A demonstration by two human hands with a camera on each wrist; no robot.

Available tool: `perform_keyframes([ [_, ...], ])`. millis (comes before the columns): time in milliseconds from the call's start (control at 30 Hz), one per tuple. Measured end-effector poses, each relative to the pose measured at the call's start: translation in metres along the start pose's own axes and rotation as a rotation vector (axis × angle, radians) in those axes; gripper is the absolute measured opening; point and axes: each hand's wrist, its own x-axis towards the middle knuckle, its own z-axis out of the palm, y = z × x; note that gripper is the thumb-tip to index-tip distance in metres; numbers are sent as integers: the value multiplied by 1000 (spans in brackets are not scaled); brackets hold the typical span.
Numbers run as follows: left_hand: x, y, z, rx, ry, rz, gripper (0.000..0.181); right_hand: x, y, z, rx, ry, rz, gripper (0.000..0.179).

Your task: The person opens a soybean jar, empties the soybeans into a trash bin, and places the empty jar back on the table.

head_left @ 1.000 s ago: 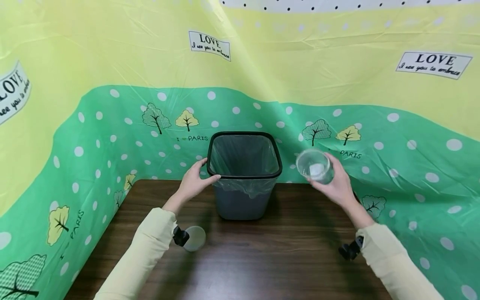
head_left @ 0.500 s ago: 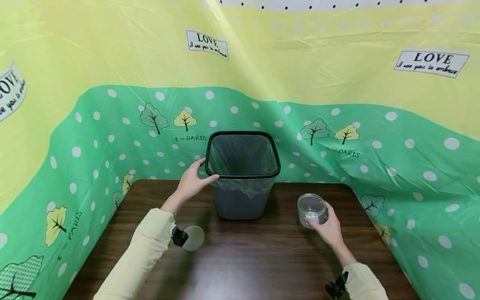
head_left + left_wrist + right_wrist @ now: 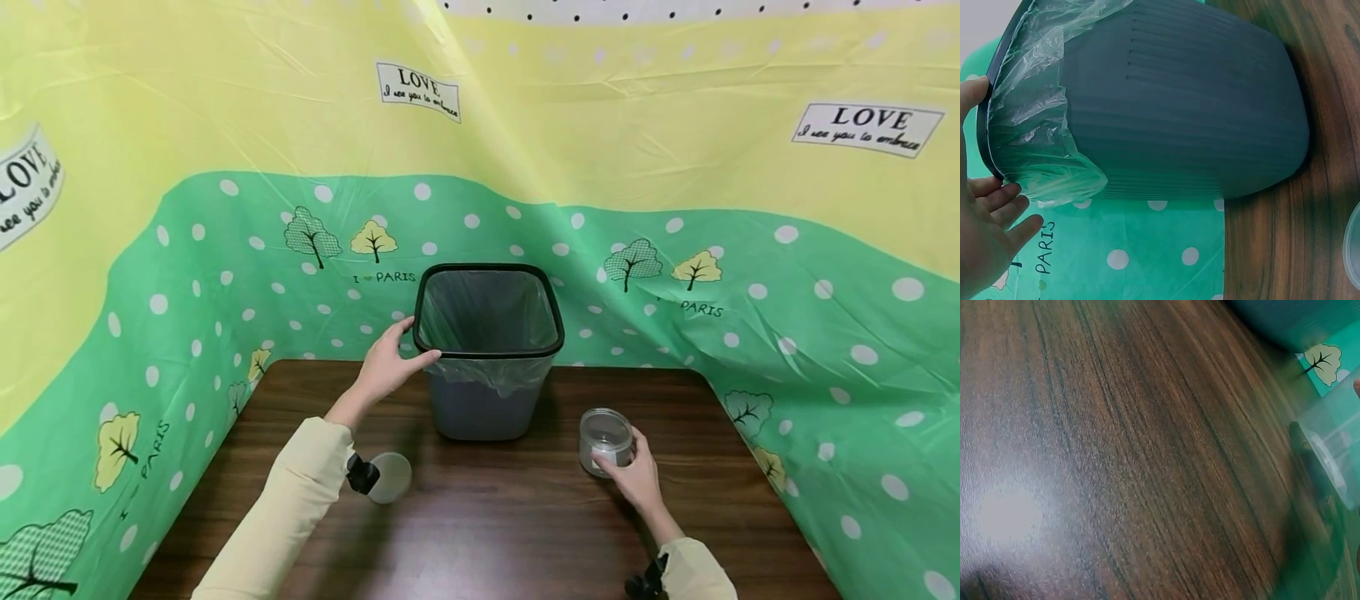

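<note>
A dark grey trash bin (image 3: 487,400) with a black rim and a clear plastic liner (image 3: 1035,119) folded over its edge stands upright at the table's back. My left hand (image 3: 385,364) holds the bin's left front corner, thumb on the front rim and fingers at the side. To the right of the bin, my right hand (image 3: 633,475) grips a clear round jar (image 3: 604,440), upright and without a lid, with a whitish patch low inside or on it. Whether the jar touches the table cannot be told. The right wrist view shows only part of the jar (image 3: 1329,437), at its right edge.
A round translucent lid (image 3: 392,478) lies on the brown wooden table (image 3: 495,525), beside my left wrist camera (image 3: 362,473). Behind and along both sides hangs a green and yellow patterned cloth (image 3: 300,292), close behind the bin.
My right hand has brought the jar down from beside the bin's rim to table level, then slightly nearer and to the left. My left hand stays on the bin's rim.
</note>
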Motion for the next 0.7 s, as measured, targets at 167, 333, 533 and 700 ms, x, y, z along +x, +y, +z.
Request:
perform_keyframes([
  [167, 1, 1, 2, 2, -3, 3, 86, -4, 4, -2, 35, -8, -16, 78],
  [333, 3, 1, 4, 0, 4, 12, 84, -7, 6, -6, 15, -28, 3, 80],
  [533, 2, 1, 5, 12, 8, 18, 84, -8, 6, -10, -14, -56, 9, 84],
  [700, -1, 3, 5, 57, 6, 17, 84, -4, -1, -21, -84, -98, -16, 92],
])
